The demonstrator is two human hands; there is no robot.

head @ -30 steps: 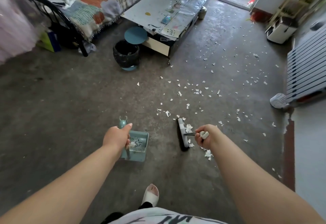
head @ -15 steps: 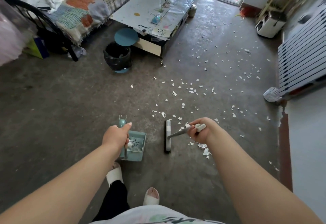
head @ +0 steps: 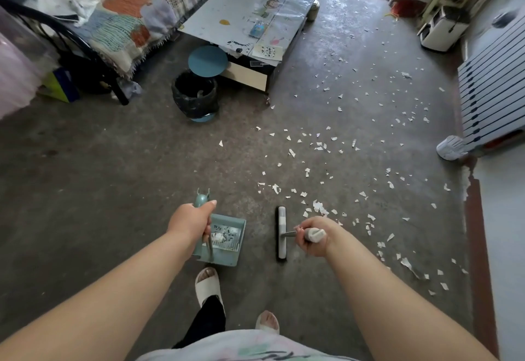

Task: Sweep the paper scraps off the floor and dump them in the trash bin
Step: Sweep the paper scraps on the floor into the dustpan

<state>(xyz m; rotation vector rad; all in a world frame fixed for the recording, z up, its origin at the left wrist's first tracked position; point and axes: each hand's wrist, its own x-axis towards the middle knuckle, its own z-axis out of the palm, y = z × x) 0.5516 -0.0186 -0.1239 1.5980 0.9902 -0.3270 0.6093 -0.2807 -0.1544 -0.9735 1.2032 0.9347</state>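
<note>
Two fists — left hand [head: 190, 221] gripping dustpan [head: 221, 260], right hand [head: 312, 248] gripping broom [head: 281, 218], paper scraps [head: 318, 207] rightward, open floor [head: 113, 176] leftward.

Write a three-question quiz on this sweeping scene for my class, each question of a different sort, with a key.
1. True or false: the dustpan, whose handle the left hand grips, already holds paper scraps.
2. Multiple choice: the trash bin is (A) upright on the floor by a corner of the low table, (B) on top of that table, (C) tipped over on its side.
3. Fill the gap: the right hand grips the handle of the ____.

Key: 1 true; 2 A; 3 broom.
</note>
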